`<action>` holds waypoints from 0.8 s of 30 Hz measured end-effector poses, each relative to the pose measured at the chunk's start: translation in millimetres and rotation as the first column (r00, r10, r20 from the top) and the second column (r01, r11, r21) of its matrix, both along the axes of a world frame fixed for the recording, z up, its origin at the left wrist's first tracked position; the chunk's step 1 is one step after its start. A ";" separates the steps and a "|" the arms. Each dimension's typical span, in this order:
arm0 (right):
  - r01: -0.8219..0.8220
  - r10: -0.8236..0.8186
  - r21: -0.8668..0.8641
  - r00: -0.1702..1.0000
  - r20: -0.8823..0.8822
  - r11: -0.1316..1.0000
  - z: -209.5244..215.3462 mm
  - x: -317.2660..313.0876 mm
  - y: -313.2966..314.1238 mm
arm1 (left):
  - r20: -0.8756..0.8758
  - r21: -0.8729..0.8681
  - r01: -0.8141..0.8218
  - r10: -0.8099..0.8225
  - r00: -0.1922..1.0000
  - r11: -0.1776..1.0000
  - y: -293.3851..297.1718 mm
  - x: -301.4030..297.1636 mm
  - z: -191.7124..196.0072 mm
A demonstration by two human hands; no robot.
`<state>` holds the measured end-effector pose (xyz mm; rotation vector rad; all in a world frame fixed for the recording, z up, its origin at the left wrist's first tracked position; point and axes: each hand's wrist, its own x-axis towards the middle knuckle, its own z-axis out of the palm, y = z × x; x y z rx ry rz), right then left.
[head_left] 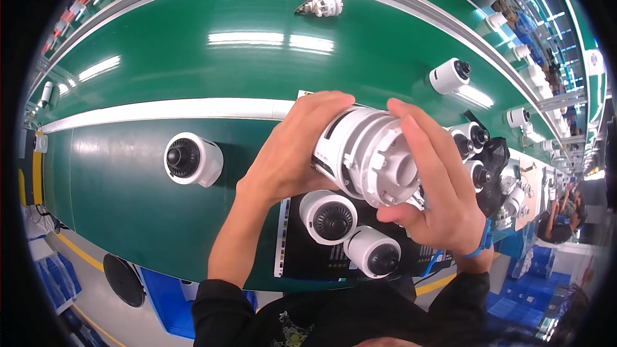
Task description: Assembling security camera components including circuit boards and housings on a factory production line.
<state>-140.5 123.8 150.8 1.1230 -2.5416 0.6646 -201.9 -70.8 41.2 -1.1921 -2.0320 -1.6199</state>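
My left hand (283, 151) is wrapped round the side of a white cylindrical housing (335, 144), tilted so that one end faces right. Set in that end is a ribbed white plastic insert (385, 170). The fingers and thumb of my right hand (447, 202) close round this insert; how deep it sits I cannot tell. Just below my hands, a white cylindrical unit with a black finned end (328, 217) and a second such unit (373, 252) rest on a black printed sheet (308, 260). Another white unit (194, 159) lies apart on the green bench to the left.
Beyond a pale rail (173, 108) runs a green conveyor belt (160, 58) carrying a white part with wires (326, 4) and a white unit (448, 77). To the right are several more units and a black plastic bag (495, 164). A blue bin (160, 295) stands below the bench.
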 end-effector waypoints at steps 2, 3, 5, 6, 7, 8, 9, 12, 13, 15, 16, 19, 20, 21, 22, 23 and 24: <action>0.019 -0.019 -0.001 0.999 -0.040 1.000 0.3 1.8 -2.6 | 0.059 0.034 0.020 -0.022 0.998 0.999 2.6 2.2 -0.7; 0.052 -0.052 0.002 0.998 -0.046 0.999 1.5 3.3 -3.7 | 0.118 0.028 0.034 -0.037 0.992 0.999 3.1 3.3 -0.4; 0.096 -0.097 -0.011 0.993 -0.061 0.995 -1.0 3.5 -9.0 | 0.151 0.026 0.017 -0.021 0.988 1.000 2.6 5.8 -3.5; 0.096 -0.097 -0.018 0.994 -0.060 0.995 -2.7 2.3 -10.2 | 0.183 0.033 -0.001 -0.005 0.983 0.999 2.4 6.6 -5.8; 0.096 -0.097 -0.019 0.993 -0.071 0.995 -3.5 1.1 -9.8 | 0.180 0.038 -0.002 -0.005 0.984 0.999 4.2 5.7 -8.9; 0.096 -0.097 -0.020 0.992 -0.081 0.995 -4.4 0.7 -9.8 | 0.177 0.038 0.001 -0.007 0.984 0.999 5.0 6.3 -8.6; 0.097 -0.099 -0.019 0.992 -0.084 0.995 -5.4 1.2 -10.3 | 0.194 0.041 -0.004 -0.004 0.981 0.999 5.2 7.5 -8.1; 0.117 -0.119 -0.030 0.991 -0.063 0.993 -7.9 0.5 -10.3 | 0.254 0.016 -0.011 0.007 0.967 1.000 5.4 8.5 -3.7; 0.083 -0.084 -0.018 0.995 -0.056 0.996 -12.3 -2.5 -9.7 | 0.298 -0.017 -0.016 0.021 0.954 1.000 4.2 9.2 -3.9; 0.045 -0.045 -0.010 0.998 -0.049 0.999 -11.9 -6.9 -10.6 | 0.241 0.014 -0.033 0.028 0.970 0.999 1.7 8.3 -5.2; 0.060 -0.060 -0.029 0.998 0.003 0.998 -3.3 -7.4 -10.1 | 0.181 0.056 -0.033 0.022 0.983 0.998 4.0 7.1 -4.7; 0.010 0.113 -0.436 0.960 0.255 0.900 -25.6 -13.3 -7.9 | 0.629 0.575 0.044 -0.475 0.616 0.817 9.0 15.7 10.7; -0.033 0.089 -0.224 0.965 0.245 0.974 -19.6 -17.5 -1.0 | 0.294 0.427 0.225 -0.370 0.881 0.876 10.8 2.3 -0.5; -0.081 0.206 -0.308 0.893 0.400 0.948 -22.0 -22.9 -5.5 | 0.489 0.423 0.125 -0.343 0.802 0.897 9.6 14.9 -0.2; -0.073 0.218 -0.360 0.899 0.380 0.930 -31.1 -23.2 -6.5 | 0.365 0.302 0.223 -0.328 0.871 0.927 7.3 3.5 -2.2; -0.068 0.230 -0.412 0.904 0.359 0.909 -36.2 -23.3 -8.1 | 0.229 0.162 0.297 -0.329 0.916 0.941 5.3 -6.5 -0.6; -0.056 0.183 -0.400 0.941 0.286 0.915 -36.4 -21.9 -8.3 | 0.369 0.268 0.200 -0.292 0.882 0.942 1.1 9.7 0.5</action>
